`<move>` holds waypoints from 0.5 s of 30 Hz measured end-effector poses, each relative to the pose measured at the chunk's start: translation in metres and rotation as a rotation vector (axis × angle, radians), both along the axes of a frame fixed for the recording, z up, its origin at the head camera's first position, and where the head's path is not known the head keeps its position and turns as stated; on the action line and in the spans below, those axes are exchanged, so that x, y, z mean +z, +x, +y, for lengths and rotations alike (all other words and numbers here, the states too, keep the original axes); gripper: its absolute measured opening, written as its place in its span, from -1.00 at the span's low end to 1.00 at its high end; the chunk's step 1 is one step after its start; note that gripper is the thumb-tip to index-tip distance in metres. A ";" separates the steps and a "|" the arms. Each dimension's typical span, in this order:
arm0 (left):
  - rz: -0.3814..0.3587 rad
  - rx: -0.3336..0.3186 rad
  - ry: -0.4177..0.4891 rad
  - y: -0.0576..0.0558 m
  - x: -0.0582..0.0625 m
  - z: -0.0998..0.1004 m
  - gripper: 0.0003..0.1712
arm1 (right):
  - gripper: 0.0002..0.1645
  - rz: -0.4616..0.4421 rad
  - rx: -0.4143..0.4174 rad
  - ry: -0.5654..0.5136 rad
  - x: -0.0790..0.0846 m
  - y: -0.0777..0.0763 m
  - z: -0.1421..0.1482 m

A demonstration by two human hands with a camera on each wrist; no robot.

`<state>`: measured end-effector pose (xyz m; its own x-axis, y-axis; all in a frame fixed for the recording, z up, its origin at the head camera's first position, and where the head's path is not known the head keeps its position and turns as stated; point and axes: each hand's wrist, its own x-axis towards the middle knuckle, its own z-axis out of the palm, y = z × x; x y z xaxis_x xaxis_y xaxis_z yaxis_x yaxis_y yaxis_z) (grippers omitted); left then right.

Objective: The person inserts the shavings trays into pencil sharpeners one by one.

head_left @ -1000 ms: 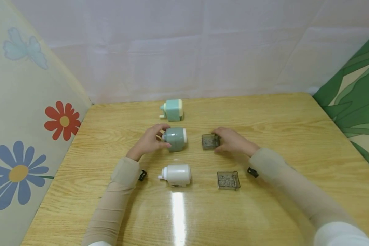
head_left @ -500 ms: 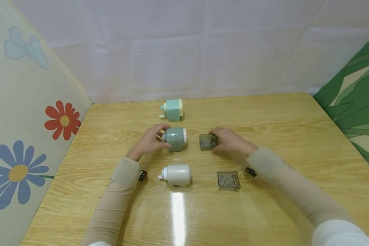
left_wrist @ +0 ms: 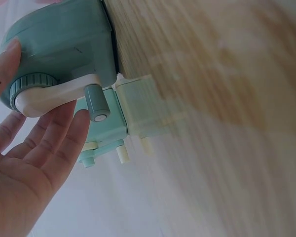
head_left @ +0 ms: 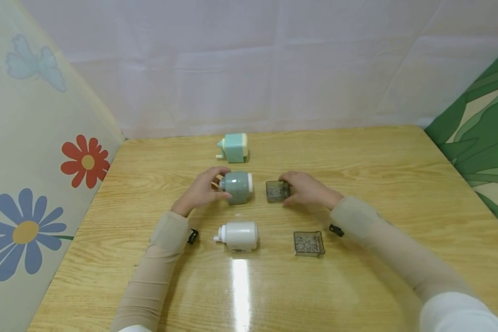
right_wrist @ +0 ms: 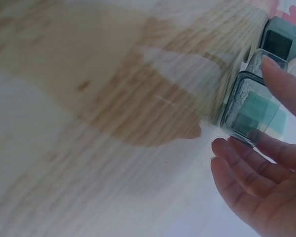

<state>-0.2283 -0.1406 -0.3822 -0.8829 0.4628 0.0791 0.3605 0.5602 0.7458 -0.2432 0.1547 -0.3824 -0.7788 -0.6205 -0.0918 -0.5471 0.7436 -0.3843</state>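
My left hand (head_left: 203, 188) grips the crank end of a dark green pencil sharpener (head_left: 238, 188), which stands on the table. In the left wrist view the thumb lies against the sharpener's body, with the fingers by its crank handle (left_wrist: 59, 94). To its right, my right hand (head_left: 309, 189) pinches a smoky see-through shavings drawer (head_left: 275, 191) between thumb and fingers. Grey shavings show inside the drawer. A short gap separates drawer and sharpener. The right wrist view shows a dark rectangular opening (right_wrist: 277, 44) in the sharpener, facing the drawer.
Behind stands a mint-green pencil sharpener (head_left: 234, 148) with a cream end. Closer to me are a white pencil sharpener (head_left: 240, 236) and a second smoky drawer (head_left: 308, 243) with shavings. All rest on the wooden table (head_left: 170, 286), with a white cloth (head_left: 249, 69) behind it.
My right hand has moved left with the drawer, narrowing the gap to the dark green pencil sharpener. The left hand and that sharpener have stayed in place.
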 end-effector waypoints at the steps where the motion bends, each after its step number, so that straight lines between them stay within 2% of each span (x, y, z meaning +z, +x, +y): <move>1: 0.000 0.000 0.001 0.000 0.000 0.000 -0.30 | -0.15 0.001 0.001 0.003 0.000 0.000 -0.001; 15: 0.003 -0.002 0.012 0.000 0.000 -0.001 -0.32 | -0.12 -0.017 0.006 0.017 0.003 -0.003 -0.008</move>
